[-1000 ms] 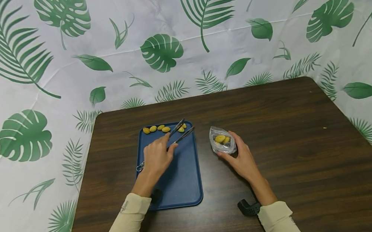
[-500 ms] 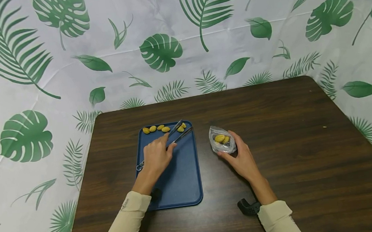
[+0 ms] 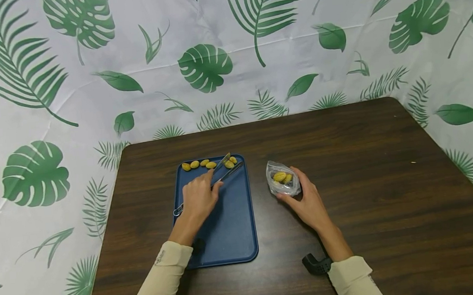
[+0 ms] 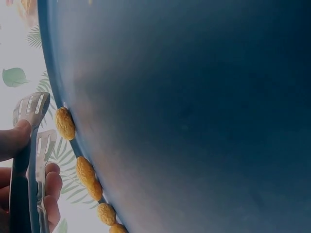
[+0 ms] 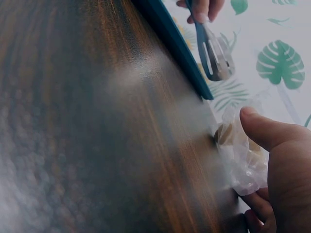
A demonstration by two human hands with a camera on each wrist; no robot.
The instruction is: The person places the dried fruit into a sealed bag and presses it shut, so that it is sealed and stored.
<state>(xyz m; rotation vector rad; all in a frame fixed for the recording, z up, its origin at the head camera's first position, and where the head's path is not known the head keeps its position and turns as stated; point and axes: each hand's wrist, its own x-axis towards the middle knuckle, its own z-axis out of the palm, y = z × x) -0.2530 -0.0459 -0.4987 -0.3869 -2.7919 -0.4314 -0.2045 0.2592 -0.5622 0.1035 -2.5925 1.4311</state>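
Note:
In the head view my left hand [image 3: 198,196] grips metal tongs [image 3: 231,172] over the upper part of a blue tray [image 3: 232,233]. Slotted tips [image 4: 33,114] of the tongs stand apart in the left wrist view, with nothing between them there. Several wrinkled, oval yellow-brown pieces like dried fruit [image 3: 211,165] lie in a row along the tray's far edge; the tongs' tips are by the row's right end. To the right of the tray, my right hand [image 3: 310,204] holds a clear plastic bag [image 5: 243,170] between thumb and fingers. A few such pieces [image 3: 279,176] are inside the open bag.
Both tray and bag are on a dark wood-grain table [image 3: 372,177]. A black device [image 3: 316,264] sits at my right wrist. Behind the table hangs a white cloth with green leaves [image 3: 205,67]. A tiny light speck [image 3: 413,162] lies on the table at right.
The tongs' tips have shifted slightly left, toward the pieces at the right end of the row. My right hand and the bag have stayed in place.

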